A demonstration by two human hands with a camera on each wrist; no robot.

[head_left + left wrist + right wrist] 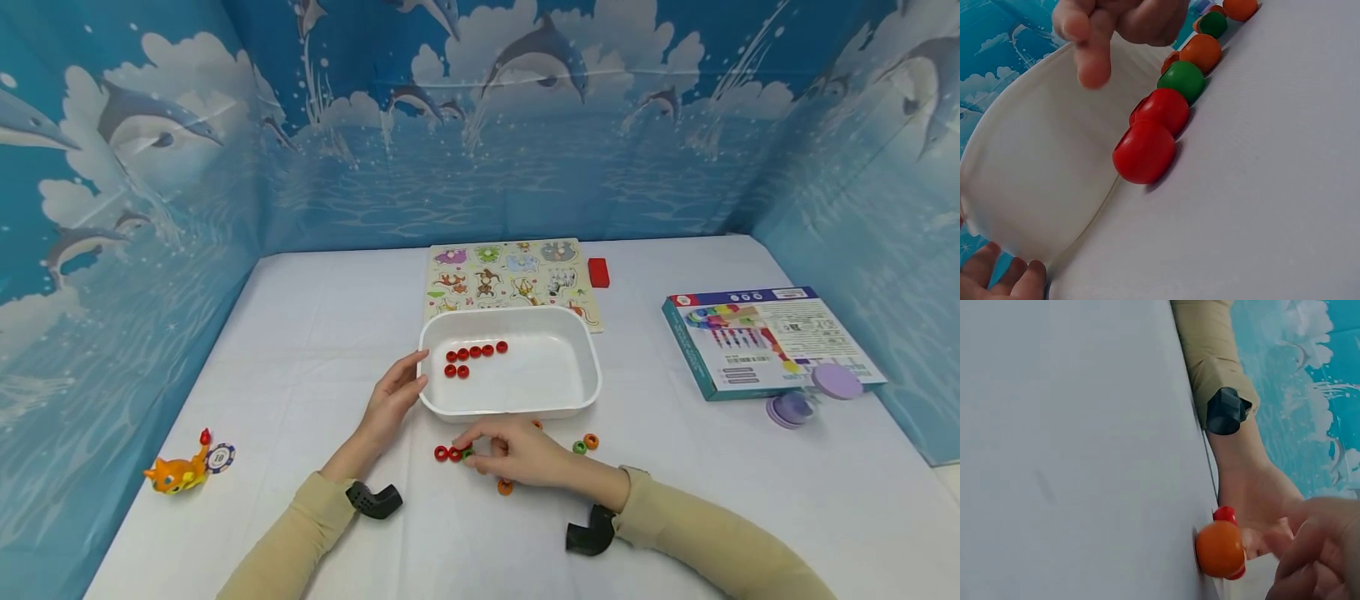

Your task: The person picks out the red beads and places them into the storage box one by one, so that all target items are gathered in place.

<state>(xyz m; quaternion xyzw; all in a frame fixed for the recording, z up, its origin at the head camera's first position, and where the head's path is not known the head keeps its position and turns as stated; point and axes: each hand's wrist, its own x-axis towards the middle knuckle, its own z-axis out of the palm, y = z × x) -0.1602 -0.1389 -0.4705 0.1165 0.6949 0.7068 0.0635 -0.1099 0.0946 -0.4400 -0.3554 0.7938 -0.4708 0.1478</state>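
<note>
My left hand (390, 400) touches the left end of a white plastic tray (517, 411), its fingertips (1036, 275) at the tray's side in the left wrist view. Several red beads (476, 352) lie in two rows inside the tray. My right hand (517, 450) hovers in front of the tray with thumb and fingers apart, close over a green bead (1183, 81), and nothing shows between them. Two red beads (1144, 152) lie beside that green one on the table. Orange beads (505, 487) lie under and around the right hand, some partly hidden by it.
Behind the tray lies an animal puzzle board (517, 275) with a red block (598, 272) beside it. A game box (765, 342) and purple lidded tubs (791, 409) are at the right. An orange toy animal (177, 475) and a chip (221, 457) sit far left.
</note>
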